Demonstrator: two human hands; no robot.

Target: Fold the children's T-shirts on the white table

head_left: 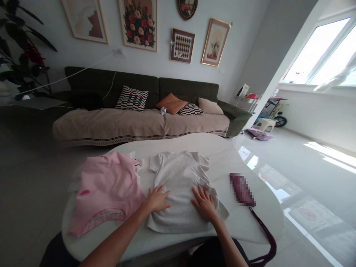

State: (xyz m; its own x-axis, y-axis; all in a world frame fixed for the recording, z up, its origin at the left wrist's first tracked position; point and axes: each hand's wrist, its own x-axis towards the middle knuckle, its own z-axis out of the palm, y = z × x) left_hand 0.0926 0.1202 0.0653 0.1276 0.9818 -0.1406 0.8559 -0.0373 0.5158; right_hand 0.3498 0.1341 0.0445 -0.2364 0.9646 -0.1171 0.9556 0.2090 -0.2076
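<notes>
Our left hand point(157, 199) and our right hand point(204, 203) both lie open and flat, palms down and fingers spread, on a grey T-shirt point(178, 178), gripping nothing (no pinched cloth that we can see). The shirt lies spread out straight ahead of us on a white table point(200, 142). Its long axis runs from the collar on the far side to the hem on the near side, so it points away from us, between our two forearms. Both hands sit closer to the hem than to the collar. The left hand rests near the shirt's left edge and is the nearer one to a pink garment point(104, 189), which lies just beside the shirt. The right hand rests near the rumpled right side and is the nearer one to a pixelated purple object point(241, 189), whose dark strap point(265, 237) trails off over the table's edge.
</notes>
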